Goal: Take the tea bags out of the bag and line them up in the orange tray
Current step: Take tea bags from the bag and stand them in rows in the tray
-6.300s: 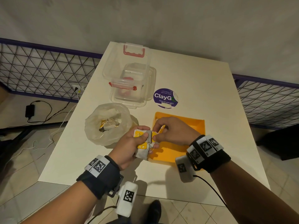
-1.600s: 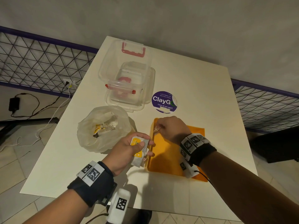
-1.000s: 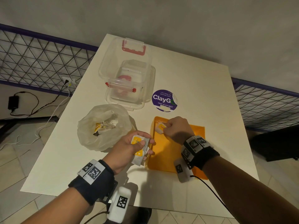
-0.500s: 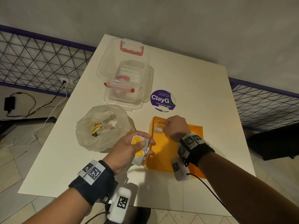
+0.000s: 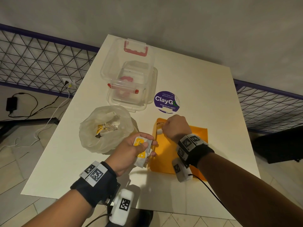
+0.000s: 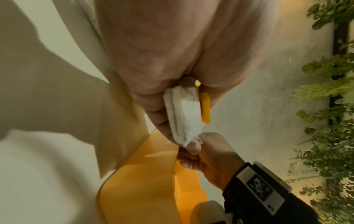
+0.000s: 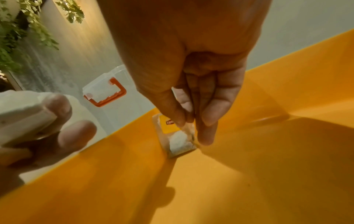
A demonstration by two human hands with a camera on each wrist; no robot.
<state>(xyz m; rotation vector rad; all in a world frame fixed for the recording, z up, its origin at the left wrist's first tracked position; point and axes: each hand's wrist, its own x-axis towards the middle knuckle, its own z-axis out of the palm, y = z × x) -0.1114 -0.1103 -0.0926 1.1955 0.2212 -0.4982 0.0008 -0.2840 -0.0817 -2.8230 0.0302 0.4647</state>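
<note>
— Tea bags first: where are they?

— One tea bag (image 7: 177, 134) with a yellow tag lies on the floor of the orange tray (image 5: 199, 133), in its far left corner. The right hand (image 5: 176, 126) is over it, fingers curled down; the thumb and fingertips (image 7: 207, 131) pinch the bag's top edge.

— And the left hand?

— The left hand (image 5: 131, 151) hovers just beside the tray's left rim, clenched round a small stack of tea bags (image 5: 142, 149) — white paper pouches with yellow tags, seen edge-on from the left wrist. How many are in the stack I cannot tell.

— Anything still in the bag?

— Yes. The translucent plastic bag (image 5: 106, 128) sits open on the white table (image 5: 205, 89), left of the tray, with more tea bags and tangled strings inside.

— What else is on the table?

— A clear plastic storage box (image 5: 131, 82) with red latches, beyond the bag — and a round purple "ClayGo" sticker (image 5: 166, 101) between the box and the tray.
</note>
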